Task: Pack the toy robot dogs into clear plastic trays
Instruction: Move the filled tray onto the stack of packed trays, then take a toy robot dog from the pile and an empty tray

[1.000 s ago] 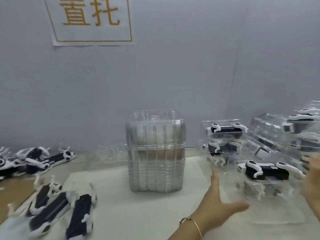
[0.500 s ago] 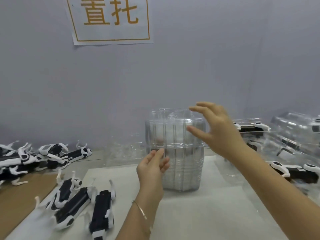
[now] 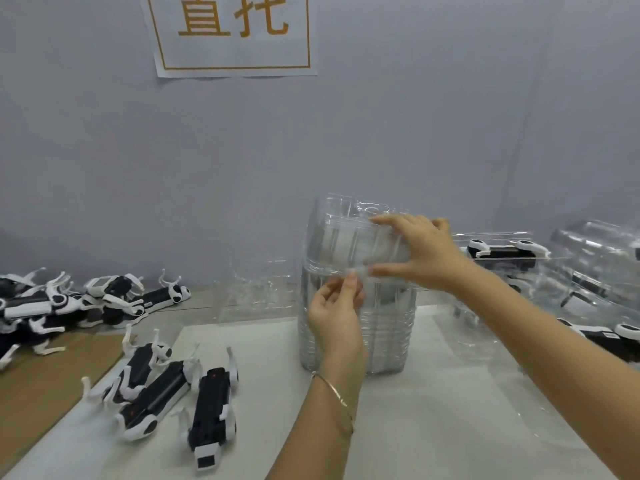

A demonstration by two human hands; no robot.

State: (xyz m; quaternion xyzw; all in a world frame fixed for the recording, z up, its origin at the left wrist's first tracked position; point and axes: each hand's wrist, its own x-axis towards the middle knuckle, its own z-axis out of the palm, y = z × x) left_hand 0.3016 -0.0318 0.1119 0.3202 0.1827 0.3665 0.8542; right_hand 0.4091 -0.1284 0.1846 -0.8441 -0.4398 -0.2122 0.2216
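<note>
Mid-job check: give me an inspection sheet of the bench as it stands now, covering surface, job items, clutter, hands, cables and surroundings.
Surface: white sheet over the bench, brown cardboard at the left.
Job's things: stack of clear trays upright at centre; three loose toy dogs at front left; pile of dogs behind them; packed trays at the right.
Clutter: loose clear tray behind the stack, to its left.
Hands: left hand pinches a tray edge near the top of the stack; right hand grips the top of the stack.
Cables: nothing seen.
Surroundings: grey wall with a paper sign in orange characters.
</note>
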